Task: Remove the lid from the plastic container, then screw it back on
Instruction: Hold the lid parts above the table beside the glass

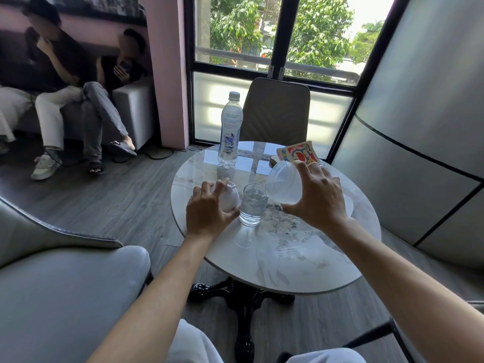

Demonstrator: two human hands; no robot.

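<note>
Indoors, a round marble table stands on grey wood flooring by a big window. The left hand grips a white plastic piece, the right hand clasps a clear domed one; which is lid or container is unclear. Between them a glass of water stands, a water bottle behind.

Bottle label print illegible

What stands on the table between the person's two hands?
A glass of water stands between the left hand and right hand, shown in the head view.
</note>
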